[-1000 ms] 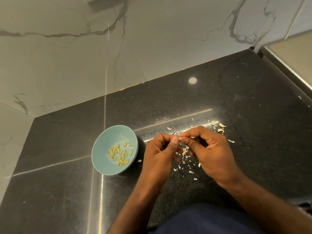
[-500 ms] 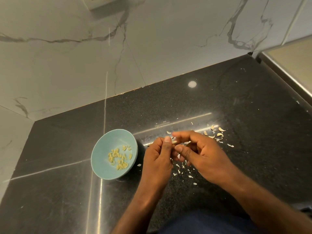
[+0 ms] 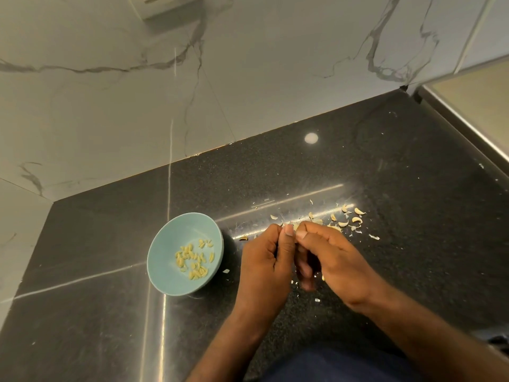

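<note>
Seed point(image 3: 294, 226) barely shows, clamped between the thumbs and forefingers of our left hand point(image 3: 265, 260) and right hand point(image 3: 333, 257); we should pry lightly with the nails, the bowl point(image 3: 169, 238) standing left of our fingers.

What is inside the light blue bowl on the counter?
The bowl holds a loose cluster of small pale yellow kernels, mostly toward its right side; the rest of its inside shows bare. What lies beneath the kernels cannot be seen.
</note>
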`<state>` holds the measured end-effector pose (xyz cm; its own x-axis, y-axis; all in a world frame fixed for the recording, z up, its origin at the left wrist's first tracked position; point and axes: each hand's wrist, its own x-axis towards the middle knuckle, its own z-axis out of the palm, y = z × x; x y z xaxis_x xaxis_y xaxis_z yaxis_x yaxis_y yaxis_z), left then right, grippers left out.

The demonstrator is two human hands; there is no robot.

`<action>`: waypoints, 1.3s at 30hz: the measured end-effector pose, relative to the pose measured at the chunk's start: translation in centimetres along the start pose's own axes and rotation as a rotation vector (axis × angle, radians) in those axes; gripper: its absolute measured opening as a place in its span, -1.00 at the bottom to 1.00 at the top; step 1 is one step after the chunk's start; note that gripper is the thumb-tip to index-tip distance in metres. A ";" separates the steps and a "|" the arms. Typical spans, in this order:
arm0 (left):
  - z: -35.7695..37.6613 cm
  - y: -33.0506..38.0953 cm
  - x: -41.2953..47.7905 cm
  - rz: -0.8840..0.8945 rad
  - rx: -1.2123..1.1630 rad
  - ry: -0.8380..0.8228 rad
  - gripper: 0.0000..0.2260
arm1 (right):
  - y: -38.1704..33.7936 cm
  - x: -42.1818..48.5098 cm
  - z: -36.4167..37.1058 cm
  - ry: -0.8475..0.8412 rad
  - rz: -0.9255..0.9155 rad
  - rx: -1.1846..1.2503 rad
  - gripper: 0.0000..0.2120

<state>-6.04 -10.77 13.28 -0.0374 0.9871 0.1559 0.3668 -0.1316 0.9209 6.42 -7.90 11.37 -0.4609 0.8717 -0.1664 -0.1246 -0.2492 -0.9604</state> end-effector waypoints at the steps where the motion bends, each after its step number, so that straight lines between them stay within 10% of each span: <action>1: 0.0 -0.3 -0.1 0.018 0.032 0.011 -0.71 | -0.2 0.0 0.2 0.009 0.066 0.111 -0.62; 7: 0.1 -1.9 0.2 0.107 0.285 0.136 -0.74 | -0.3 0.1 0.3 0.061 0.116 0.155 -0.63; 25: 0.1 -2.1 0.0 -0.176 -0.119 0.037 -0.61 | 0.7 0.3 -0.2 0.178 -0.085 -0.203 -0.94; 30: -0.1 -3.0 -0.8 -0.136 -0.076 0.102 -0.93 | 1.0 0.7 0.2 0.176 0.080 0.073 -0.91; 39: -3.0 -4.8 -2.5 -0.345 -0.437 0.163 -0.85 | 2.4 1.8 2.8 0.005 0.334 0.373 -0.88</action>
<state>-10.45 -12.87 9.54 -0.2417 0.9574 -0.1581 -0.1082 0.1353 0.9849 2.85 -8.12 9.40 -0.5250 0.7206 -0.4529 -0.2772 -0.6479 -0.7095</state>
